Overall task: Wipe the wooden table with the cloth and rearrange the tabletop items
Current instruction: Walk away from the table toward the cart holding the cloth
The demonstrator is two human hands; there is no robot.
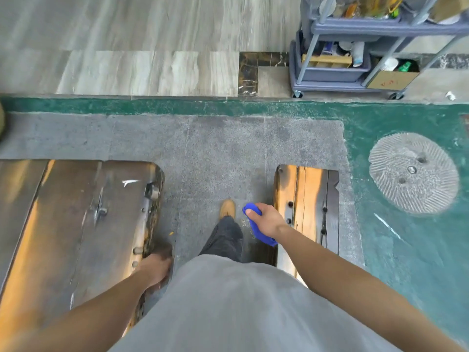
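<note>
Cloth (258,228): blue, bunched in right hand (267,221), fingers closed round it, held between the two wooden pieces and not touching either. Left hand (154,269): at the edge of the large wooden worktop (76,224) (blurred; grip cannot be told). Narrower wooden bench (308,207) to the right. Advice: spread cloth flat before wiping; work along the grain, edge to edge.

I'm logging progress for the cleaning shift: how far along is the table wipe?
Nothing looks finished. In hand: the right hand grips the blue cloth off the surface, between the wooden table and the bench; the left hand rests at the table's edge. Left: the wiping; no tabletop items show.
</note>
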